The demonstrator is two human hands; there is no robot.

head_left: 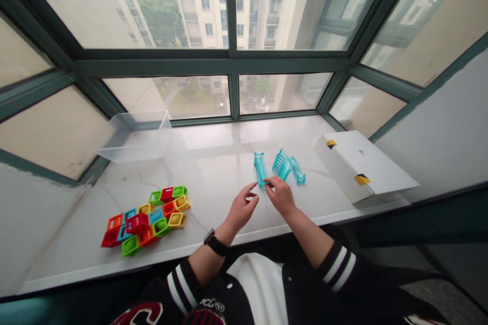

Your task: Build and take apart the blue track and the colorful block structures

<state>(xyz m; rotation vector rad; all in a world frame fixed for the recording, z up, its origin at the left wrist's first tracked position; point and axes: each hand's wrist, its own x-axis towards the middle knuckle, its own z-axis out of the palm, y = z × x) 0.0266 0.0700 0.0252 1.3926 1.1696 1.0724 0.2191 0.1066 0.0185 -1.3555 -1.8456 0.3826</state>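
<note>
A translucent turquoise plastic track piece (260, 167) lies lengthwise on the white sill in front of me. My right hand (281, 195) has its thumb and index finger drawn together at the near right corner of this piece. On the other side, my left hand (243, 206) is beside the piece's near end, thumb and fingers apart, with nothing in it. To the right sit more turquoise pieces: a curved, ribbed one (282, 164) and a narrower one (298, 170) against it. A black watch is on my left wrist.
Several red, green, blue, yellow and orange plastic blocks (138, 223) are grouped at the left. Behind them stands a clear plastic bin (133, 150). A white box (366, 162) with yellow-and-black tabs is at the right. Green-framed windows (190, 68) border the sill (213, 162).
</note>
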